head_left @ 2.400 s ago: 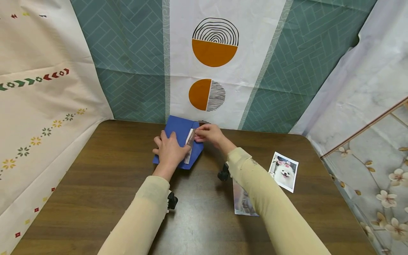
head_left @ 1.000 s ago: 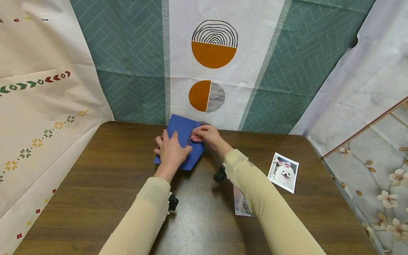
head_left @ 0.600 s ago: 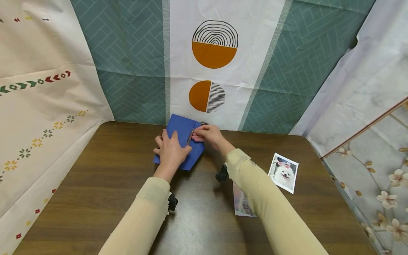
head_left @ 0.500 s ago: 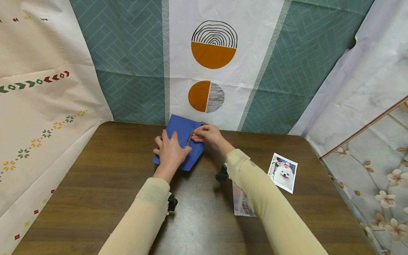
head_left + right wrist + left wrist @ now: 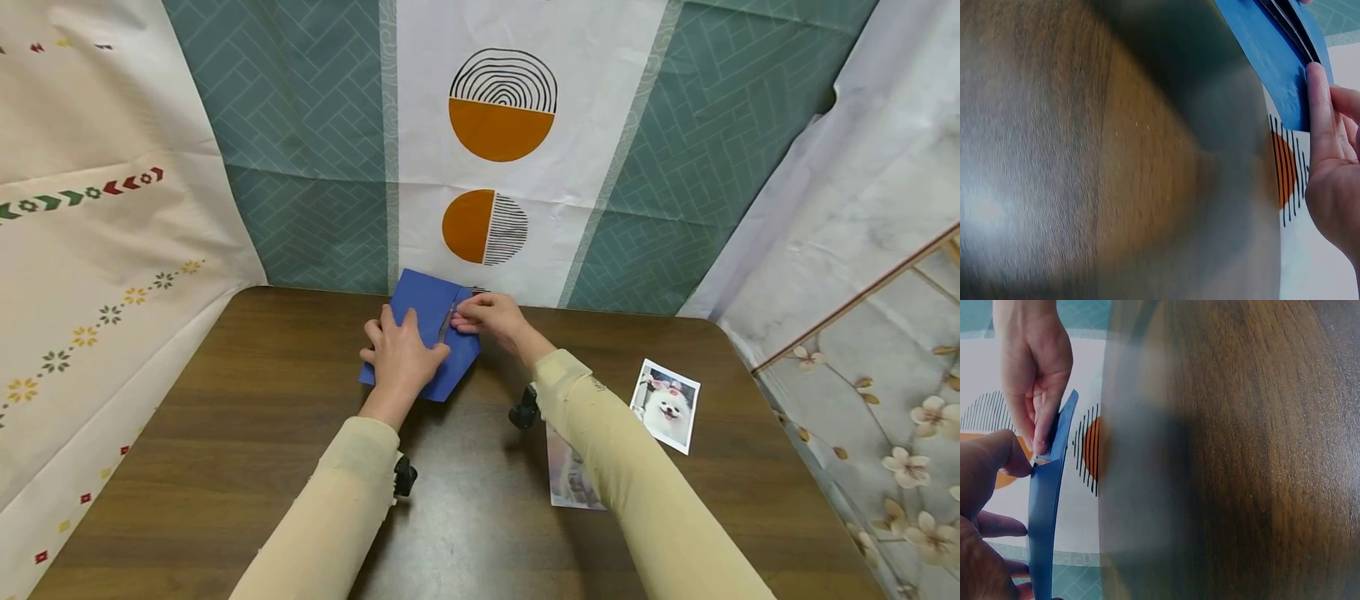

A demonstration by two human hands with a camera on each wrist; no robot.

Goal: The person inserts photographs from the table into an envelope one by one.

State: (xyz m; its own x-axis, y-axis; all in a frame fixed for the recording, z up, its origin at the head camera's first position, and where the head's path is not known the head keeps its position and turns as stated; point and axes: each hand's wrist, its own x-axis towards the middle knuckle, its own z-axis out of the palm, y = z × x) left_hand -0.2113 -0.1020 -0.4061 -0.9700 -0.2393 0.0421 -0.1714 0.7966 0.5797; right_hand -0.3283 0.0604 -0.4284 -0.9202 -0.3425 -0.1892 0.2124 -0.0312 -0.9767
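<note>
A blue envelope lies tilted at the table's back edge, its flap side turned right. My left hand rests on it with fingers spread, the thumb near the opening. A thin grey-brown strip of a photo shows in the slot; the rest is hidden inside. My right hand has thumb and fingers together at the slot's far end, seemingly pinching the photo's edge. In the left wrist view, the right fingertips meet the envelope at its opening. In the right wrist view, a finger lies along the slot of the envelope.
On the right of the brown wooden table lies a photo of a white dog. A pastel picture sits partly under the right forearm. Patterned cloth hangs behind the table.
The white-edged photo has slid left into the envelope, leaving a thin strip visible. Within the last second, the right hand has shifted slightly right. The left hand keeps its place on the envelope.
</note>
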